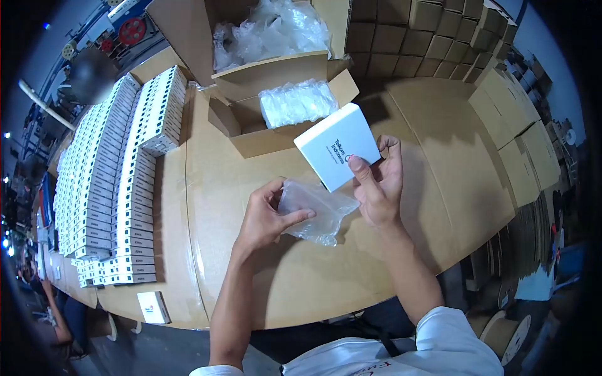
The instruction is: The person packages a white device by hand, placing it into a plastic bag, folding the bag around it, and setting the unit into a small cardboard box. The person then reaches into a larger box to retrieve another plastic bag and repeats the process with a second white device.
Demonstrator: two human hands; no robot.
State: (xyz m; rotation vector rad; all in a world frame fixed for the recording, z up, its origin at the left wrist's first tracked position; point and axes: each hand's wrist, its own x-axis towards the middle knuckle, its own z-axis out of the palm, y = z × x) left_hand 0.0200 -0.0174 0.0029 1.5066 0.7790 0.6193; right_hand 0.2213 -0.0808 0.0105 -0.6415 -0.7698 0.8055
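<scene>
Between thumb and fingers, my left hand grips a clear plastic bag, which hangs limp over the table. My right hand pinches a flat white box by its lower right corner, thumb on the printed face and fingers behind. The print reads "Telkom Indonesia". The box is tilted, its lower corner close to the bag's upper edge. Just beyond it stands an open cardboard carton with several bagged, plastic-wrapped items inside.
Long stacks of white boxes line the left side, with a single white box near the front edge. A large carton of plastic bags stands at the back. Brown cartons are piled back right, and more cartons stand along the right edge.
</scene>
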